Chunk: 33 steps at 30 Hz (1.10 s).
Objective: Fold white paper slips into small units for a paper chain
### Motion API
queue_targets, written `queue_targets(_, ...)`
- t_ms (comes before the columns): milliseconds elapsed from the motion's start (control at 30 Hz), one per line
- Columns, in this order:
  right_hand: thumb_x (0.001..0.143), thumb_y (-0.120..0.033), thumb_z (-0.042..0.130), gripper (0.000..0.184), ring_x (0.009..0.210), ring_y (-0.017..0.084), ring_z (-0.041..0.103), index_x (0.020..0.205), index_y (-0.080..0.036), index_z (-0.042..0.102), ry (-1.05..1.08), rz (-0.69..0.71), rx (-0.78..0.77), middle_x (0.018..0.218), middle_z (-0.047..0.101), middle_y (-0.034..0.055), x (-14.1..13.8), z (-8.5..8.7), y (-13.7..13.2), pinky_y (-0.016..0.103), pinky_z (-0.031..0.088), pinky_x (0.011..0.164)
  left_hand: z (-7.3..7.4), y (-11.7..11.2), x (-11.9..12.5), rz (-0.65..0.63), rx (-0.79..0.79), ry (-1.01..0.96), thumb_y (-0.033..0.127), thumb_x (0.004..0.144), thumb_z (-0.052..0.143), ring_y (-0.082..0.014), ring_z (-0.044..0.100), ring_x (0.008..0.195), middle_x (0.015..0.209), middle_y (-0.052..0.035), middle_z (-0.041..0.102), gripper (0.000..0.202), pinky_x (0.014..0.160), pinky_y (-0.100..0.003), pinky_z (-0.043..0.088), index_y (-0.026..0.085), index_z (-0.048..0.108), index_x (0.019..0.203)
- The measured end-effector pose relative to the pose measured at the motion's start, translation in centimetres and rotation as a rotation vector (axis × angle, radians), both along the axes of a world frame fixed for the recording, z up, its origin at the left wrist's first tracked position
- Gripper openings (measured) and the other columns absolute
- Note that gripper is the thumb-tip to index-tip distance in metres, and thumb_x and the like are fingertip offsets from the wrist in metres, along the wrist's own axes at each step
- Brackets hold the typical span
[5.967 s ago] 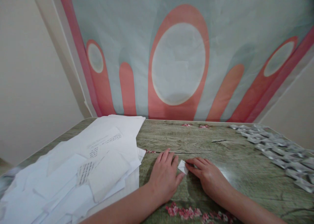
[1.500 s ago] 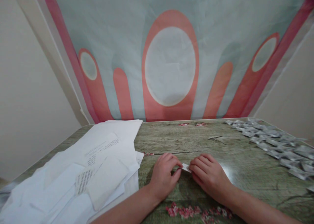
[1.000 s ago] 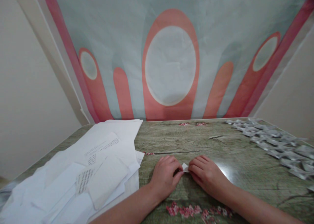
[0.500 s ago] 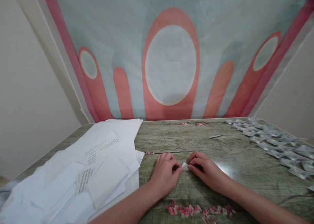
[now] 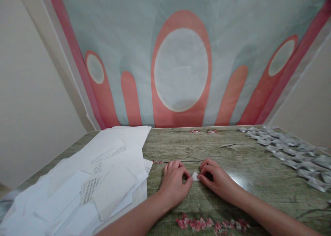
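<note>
- Between our two hands, over the middle of the desk (image 5: 178, 144), we have a small folded piece of white paper (image 5: 194, 176), its upper edge coming to a point.
- Our left hand (image 5: 176, 183) is at the paper's left edge, thumb and forefinger pinching it, while the other fingers bend over close together.
- Our right hand (image 5: 219, 181) is at the opposite edge, thumb and forefinger curved into a ring whose tips pinch the paper; the remaining fingers curl just above.
- We cannot tell whether the paper's underside touches the desktop, nor how many folds it has.
- To our left, a spread heap of white paper sheets (image 5: 113, 191) overlaps at many angles; some carry dark printed lines, too small for us to read. Our left forearm reaches in beside its near edge.
- To our right, well apart from the hands, folded grey-white pieces (image 5: 291, 165) lie in slanting rows toward the far right corner.
- Under our wrists' side of the desk, we see a band of pink printed blossoms (image 5: 198, 223) on the wood-grain surface; a pale glare (image 5: 238, 179) shows beside our right hand.
- Behind the far edge, we face a grey-green backdrop (image 5: 137, 39) with coral arches and a large white oval (image 5: 181, 70).
</note>
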State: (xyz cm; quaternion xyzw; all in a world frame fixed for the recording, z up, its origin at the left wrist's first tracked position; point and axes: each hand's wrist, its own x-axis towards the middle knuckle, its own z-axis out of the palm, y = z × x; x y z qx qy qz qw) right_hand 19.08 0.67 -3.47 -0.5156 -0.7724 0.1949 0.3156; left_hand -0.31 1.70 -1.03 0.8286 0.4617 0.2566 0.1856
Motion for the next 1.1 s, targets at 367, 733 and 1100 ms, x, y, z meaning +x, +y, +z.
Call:
queue_targets(367, 0.077, -0.018, 0.059, 0.009, 0.078, 0.018, 0.050, 0.071, -0.020, 0.053, -0.040, -0.006, 0.032, 0.079, 0.054, 0.0019, -0.1, 0.1, 0.2, 0.032, 0.043, 0.070, 1.1, -0.9, 0.0, -0.128, 0.143, 0.143, 0.019, 0.082, 0.056, -0.0231, 0.046, 0.100, 0.103, -0.0041, 0.056, 0.020, 0.092, -0.041, 0.032, 0.022, 0.056, 0.101)
queue_targets(733, 0.078, -0.017, 0.057, 0.010, 0.078, 0.018, 0.051, 0.070, -0.019, 0.052, -0.026, -0.008, 0.027, 0.079, 0.054, 0.0016, -0.2, 0.0, 0.1, 0.032, 0.043, 0.070, -0.1, -3.9, 1.1, -0.199, 0.250, 0.390, 0.035, 0.086, 0.053, -0.0312, 0.042, 0.118, 0.125, -0.0138, 0.054, 0.044, 0.103, -0.047, 0.022, 0.012, 0.051, 0.123)
queue_targets(1100, 0.081, -0.017, 0.055, 0.010, 0.079, 0.018, 0.051, 0.072, -0.019, 0.051, -0.011, -0.013, 0.049, 0.080, 0.054, 0.0024, -0.1, 0.1, -0.3, 0.032, 0.043, 0.071, 0.7, -3.7, 1.0, -0.198, 0.239, 0.448, 0.039, 0.087, 0.052, -0.0286, 0.046, 0.112, 0.123, -0.0122, 0.055, 0.046, 0.101, -0.044, 0.027, 0.010, 0.053, 0.122)
